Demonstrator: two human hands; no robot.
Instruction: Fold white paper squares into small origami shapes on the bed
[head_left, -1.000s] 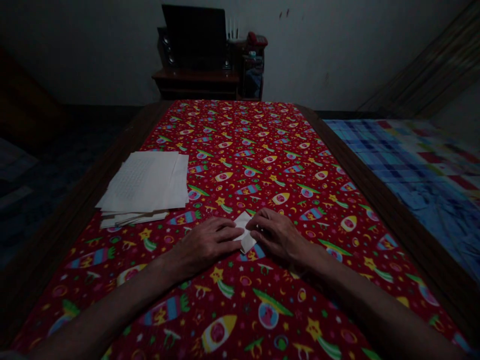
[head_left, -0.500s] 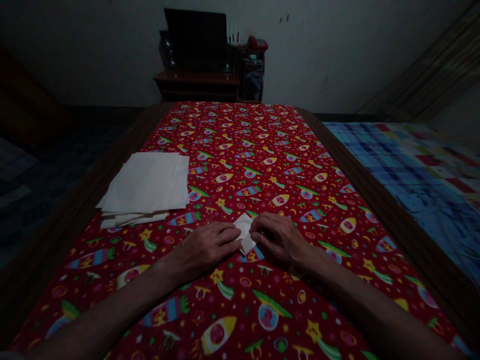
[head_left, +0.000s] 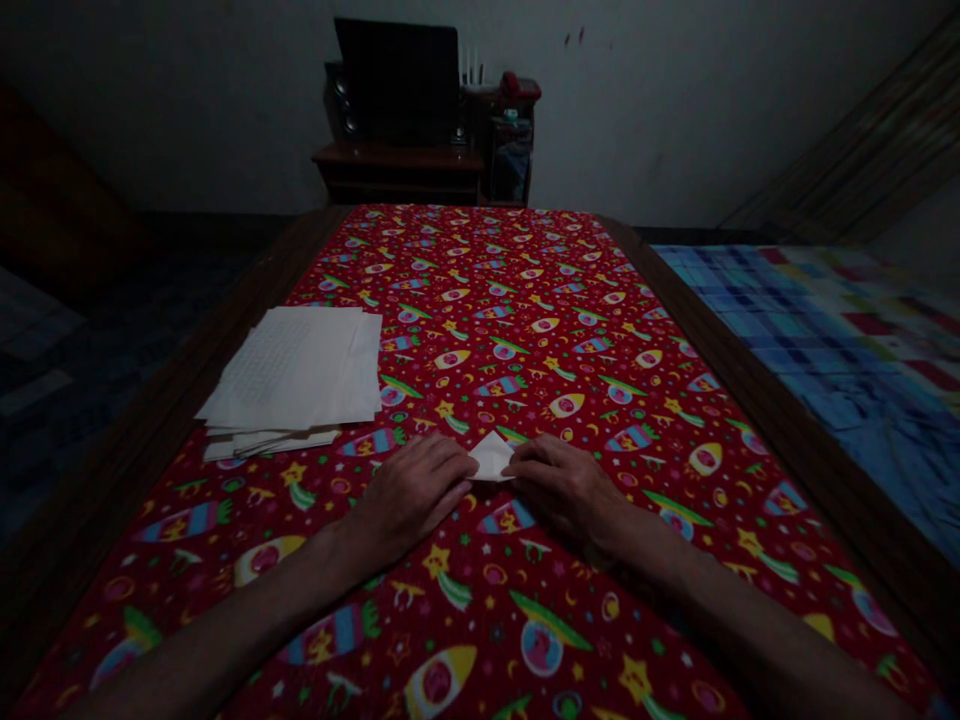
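A small folded piece of white paper, now a triangle with its point away from me, lies between my two hands on the red patterned cloth. My left hand pinches its left corner, fingers closed together. At the right corner, my right hand grips it between thumb and fingers. The fingertips cover both side corners of the paper.
A stack of white sheets, the top one with faint writing, lies to the left on the cloth. Dark wooden edges border the table. Beyond stand a dark monitor and a red telephone.
The paper was a diamond shape lying flat; its near half has been folded up, leaving a triangle. Both hands have shifted slightly and now hold the two side corners.
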